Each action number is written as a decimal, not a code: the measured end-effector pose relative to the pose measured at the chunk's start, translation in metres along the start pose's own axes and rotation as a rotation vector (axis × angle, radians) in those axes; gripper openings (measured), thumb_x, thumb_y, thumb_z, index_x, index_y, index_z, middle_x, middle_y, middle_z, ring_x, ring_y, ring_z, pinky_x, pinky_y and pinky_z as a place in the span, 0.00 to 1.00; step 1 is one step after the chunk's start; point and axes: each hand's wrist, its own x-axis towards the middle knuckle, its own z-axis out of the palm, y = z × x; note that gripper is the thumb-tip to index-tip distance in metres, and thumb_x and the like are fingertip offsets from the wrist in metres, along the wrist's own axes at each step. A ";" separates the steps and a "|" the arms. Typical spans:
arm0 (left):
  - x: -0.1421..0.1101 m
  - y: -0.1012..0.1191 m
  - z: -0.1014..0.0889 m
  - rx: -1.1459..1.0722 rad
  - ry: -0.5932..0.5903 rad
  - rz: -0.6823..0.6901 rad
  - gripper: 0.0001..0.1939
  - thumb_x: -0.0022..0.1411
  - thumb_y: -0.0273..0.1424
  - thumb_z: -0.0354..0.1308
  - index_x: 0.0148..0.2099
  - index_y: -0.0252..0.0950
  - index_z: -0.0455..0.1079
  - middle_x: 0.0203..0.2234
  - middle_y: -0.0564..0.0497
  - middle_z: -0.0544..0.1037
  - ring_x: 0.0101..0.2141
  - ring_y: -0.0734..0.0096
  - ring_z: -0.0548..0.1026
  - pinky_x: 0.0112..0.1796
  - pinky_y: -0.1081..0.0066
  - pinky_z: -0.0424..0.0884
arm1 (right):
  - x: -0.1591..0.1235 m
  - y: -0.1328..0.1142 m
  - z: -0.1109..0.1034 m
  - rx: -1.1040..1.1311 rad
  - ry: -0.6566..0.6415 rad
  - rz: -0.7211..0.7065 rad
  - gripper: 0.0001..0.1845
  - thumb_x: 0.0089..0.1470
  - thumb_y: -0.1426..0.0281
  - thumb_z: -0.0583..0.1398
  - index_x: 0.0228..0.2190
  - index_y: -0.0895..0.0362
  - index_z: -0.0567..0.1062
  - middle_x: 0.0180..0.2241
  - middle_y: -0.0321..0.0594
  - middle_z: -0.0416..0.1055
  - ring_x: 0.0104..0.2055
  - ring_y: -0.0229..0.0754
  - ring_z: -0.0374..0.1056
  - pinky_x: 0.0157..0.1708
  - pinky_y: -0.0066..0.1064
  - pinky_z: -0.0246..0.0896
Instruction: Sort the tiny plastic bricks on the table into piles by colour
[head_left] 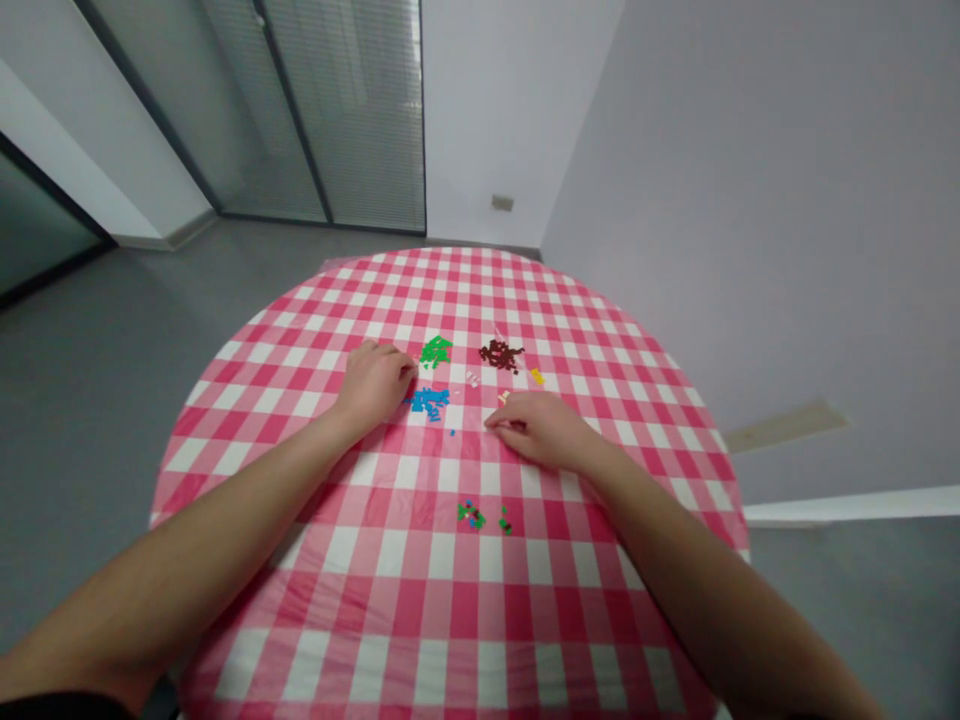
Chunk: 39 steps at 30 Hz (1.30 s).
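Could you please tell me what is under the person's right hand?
The checked tablecloth shows around the right hand, and a small pale bit peeks out beside it. Anything directly beneath the palm is covered.

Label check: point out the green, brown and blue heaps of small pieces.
Green heap of small pieces (435,352): head view, mid-heap.
Brown heap of small pieces (499,354): head view, mid-heap.
Blue heap of small pieces (430,401): head view, mid-heap.

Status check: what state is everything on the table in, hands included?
Left hand: fingers curled, hold unclear
Right hand: fingers curled, hold unclear
Green pieces: heaped
Brown pieces: heaped, edges scattered
Blue pieces: heaped, one piece apart
Yellow pieces: close together
White pieces: loose
Mixed-colour pieces: in two small clusters
Tablecloth: spread out, wrinkled near the person
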 end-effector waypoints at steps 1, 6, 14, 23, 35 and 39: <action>0.000 0.000 0.000 0.001 0.001 0.001 0.14 0.66 0.30 0.52 0.36 0.38 0.80 0.37 0.45 0.83 0.38 0.54 0.75 0.43 0.57 0.65 | -0.001 -0.007 0.001 0.039 -0.056 -0.062 0.13 0.58 0.76 0.59 0.39 0.56 0.84 0.38 0.42 0.82 0.38 0.43 0.74 0.42 0.34 0.65; 0.000 0.000 -0.001 0.002 0.022 0.000 0.14 0.66 0.31 0.52 0.37 0.39 0.81 0.37 0.46 0.84 0.38 0.55 0.76 0.43 0.57 0.65 | -0.006 -0.037 0.011 0.170 -0.270 -0.225 0.12 0.55 0.78 0.62 0.37 0.55 0.84 0.35 0.38 0.81 0.36 0.39 0.74 0.37 0.29 0.63; 0.001 0.003 0.001 -0.025 0.065 -0.013 0.13 0.66 0.30 0.54 0.39 0.39 0.81 0.36 0.46 0.84 0.36 0.56 0.77 0.42 0.58 0.65 | -0.005 -0.042 0.016 0.146 -0.329 -0.216 0.08 0.58 0.74 0.63 0.36 0.55 0.84 0.35 0.40 0.80 0.36 0.40 0.73 0.36 0.29 0.62; -0.009 0.010 -0.001 0.001 0.040 0.010 0.17 0.69 0.34 0.49 0.45 0.39 0.81 0.31 0.44 0.83 0.36 0.53 0.74 0.37 0.59 0.65 | -0.007 -0.047 0.016 0.069 -0.357 -0.190 0.09 0.56 0.74 0.61 0.32 0.55 0.82 0.33 0.39 0.79 0.34 0.40 0.71 0.33 0.29 0.57; -0.014 0.022 -0.008 -0.023 0.010 0.034 0.18 0.69 0.31 0.48 0.54 0.38 0.76 0.34 0.43 0.81 0.39 0.54 0.75 0.39 0.59 0.67 | -0.008 -0.049 0.021 0.038 -0.310 -0.140 0.04 0.51 0.75 0.62 0.28 0.57 0.78 0.29 0.37 0.75 0.28 0.37 0.64 0.27 0.29 0.50; -0.013 0.022 -0.007 -0.044 -0.023 0.061 0.19 0.71 0.33 0.46 0.57 0.38 0.74 0.36 0.42 0.81 0.41 0.53 0.74 0.41 0.58 0.67 | -0.009 -0.047 0.017 0.013 -0.305 -0.175 0.08 0.56 0.74 0.60 0.30 0.57 0.80 0.32 0.40 0.78 0.30 0.39 0.67 0.30 0.30 0.53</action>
